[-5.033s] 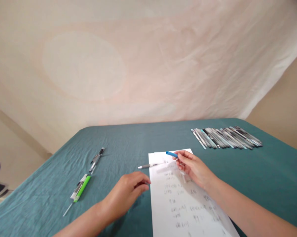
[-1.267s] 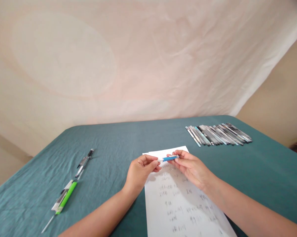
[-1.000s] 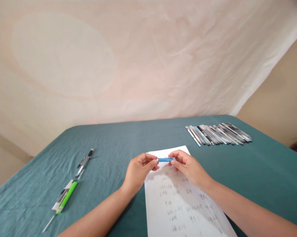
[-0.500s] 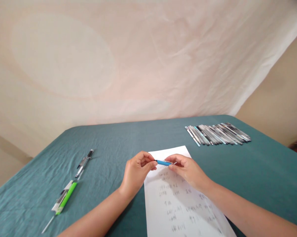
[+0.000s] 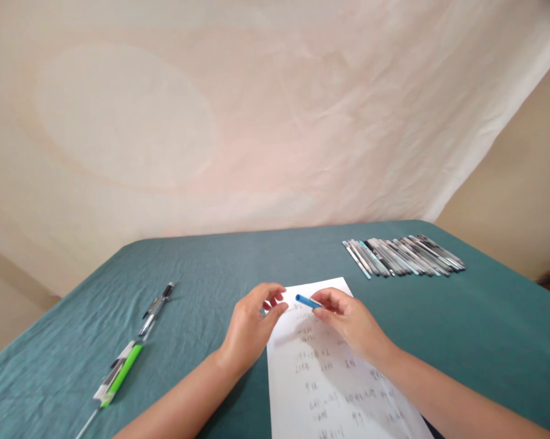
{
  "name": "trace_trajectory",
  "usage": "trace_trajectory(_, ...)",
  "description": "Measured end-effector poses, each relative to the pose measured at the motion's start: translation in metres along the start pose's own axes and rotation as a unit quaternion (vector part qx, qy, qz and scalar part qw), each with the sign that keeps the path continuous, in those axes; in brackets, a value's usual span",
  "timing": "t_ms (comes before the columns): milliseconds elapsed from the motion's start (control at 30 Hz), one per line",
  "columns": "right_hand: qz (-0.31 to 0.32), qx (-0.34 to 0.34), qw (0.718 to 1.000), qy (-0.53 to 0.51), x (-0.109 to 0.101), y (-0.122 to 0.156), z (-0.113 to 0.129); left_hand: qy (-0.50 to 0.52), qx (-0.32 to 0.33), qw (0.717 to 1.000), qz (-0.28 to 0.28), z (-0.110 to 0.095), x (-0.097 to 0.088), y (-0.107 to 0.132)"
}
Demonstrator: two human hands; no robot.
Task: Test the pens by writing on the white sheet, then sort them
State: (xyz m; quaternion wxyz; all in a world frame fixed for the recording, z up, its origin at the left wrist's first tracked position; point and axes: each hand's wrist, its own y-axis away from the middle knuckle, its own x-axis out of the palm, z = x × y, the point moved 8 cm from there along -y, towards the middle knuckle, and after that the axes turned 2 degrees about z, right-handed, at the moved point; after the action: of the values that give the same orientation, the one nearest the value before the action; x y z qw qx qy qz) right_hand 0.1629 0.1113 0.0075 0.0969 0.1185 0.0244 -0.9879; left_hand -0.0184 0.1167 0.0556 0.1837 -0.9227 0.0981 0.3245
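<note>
My right hand [image 5: 343, 312] pinches a blue pen [image 5: 306, 301] between thumb and fingertips. The pen's near-left end sticks out toward my other hand and looks dark inside, perhaps hollow. Its other end is hidden in my fingers. My left hand [image 5: 255, 317] is just left of the pen, thumb and fingers curled but apart, with a gap between them and the pen. Nothing can be made out in those fingers. Both hands hover over a white sheet of paper [image 5: 297, 390] covered with handwriting.
A row of several pens [image 5: 403, 256] lies at the back right. On the left rest a bright green pen barrel [image 5: 124, 373], a white-and-black piece [image 5: 116, 373] beside it, and clear-and-black pen parts [image 5: 157, 308] further back. Teal cloth [image 5: 202, 268] covers the table.
My left hand has let go of the pen's left end and its fingers have parted. The pen, still in my right hand, now shows that end uncovered and tilts slightly differently.
</note>
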Motion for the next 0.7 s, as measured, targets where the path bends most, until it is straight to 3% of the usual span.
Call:
trace_trajectory(100,-0.009,0.023,1.000,-0.018,-0.007,-0.004,-0.007,-0.099,0.012,0.994,0.045,0.014,-0.001,-0.004)
trace_trajectory(167,-0.019,0.030,0.999,0.024,-0.012,-0.006,-0.010,-0.139,0.000,0.986,0.095,0.029,0.004,-0.005)
trace_trajectory(267,-0.047,-0.021,0.992,0.115,-0.020,-0.008,-0.005,-0.154,-0.018,0.979,0.134,0.043,0.008,-0.004)
trace_trajectory(433,-0.042,-0.109,0.973,0.197,-0.017,-0.006,0.003,-0.154,-0.015,0.975,0.160,0.047,0.006,-0.004)
trace_trajectory(700,-0.030,-0.123,0.963,0.240,-0.014,-0.008,-0.003,-0.140,-0.034,0.977,0.157,0.042,0.005,-0.005)
